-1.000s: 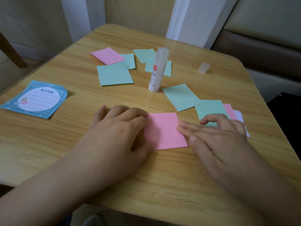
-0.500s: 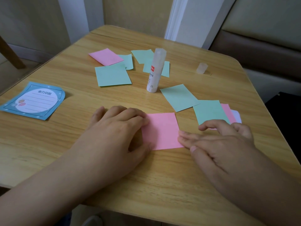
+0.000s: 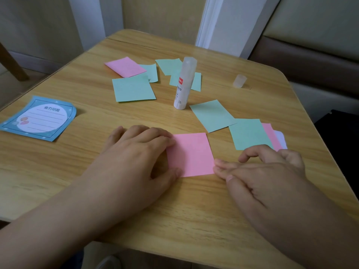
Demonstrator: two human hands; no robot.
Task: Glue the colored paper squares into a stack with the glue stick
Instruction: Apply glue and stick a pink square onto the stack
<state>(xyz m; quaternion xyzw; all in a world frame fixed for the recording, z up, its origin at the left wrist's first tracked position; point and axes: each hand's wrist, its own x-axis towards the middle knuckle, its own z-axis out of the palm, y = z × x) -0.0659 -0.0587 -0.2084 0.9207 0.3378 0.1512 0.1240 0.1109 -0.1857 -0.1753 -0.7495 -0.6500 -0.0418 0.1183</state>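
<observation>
A pink paper square [image 3: 191, 154] lies flat near the table's front. My left hand [image 3: 139, 152] rests on its left edge, fingers on top and thumb at the lower left corner. My right hand [image 3: 268, 171] lies to the right, its straight fingertips touching the square's lower right corner and its index finger bent up. The glue stick [image 3: 184, 84] stands upright behind, untouched. Its small clear cap [image 3: 240, 80] sits apart at the back right.
Loose green squares [image 3: 134, 88] [image 3: 211, 115] [image 3: 249, 133] and another pink square [image 3: 126, 66] are scattered over the wooden table [image 3: 174, 210]. A pink sheet [image 3: 271, 134] peeks from under the right green one. A blue note card [image 3: 38, 118] lies at the left.
My right hand has slid to the right off the pink square, so only its fingertips touch the edge. My left hand has stayed in place.
</observation>
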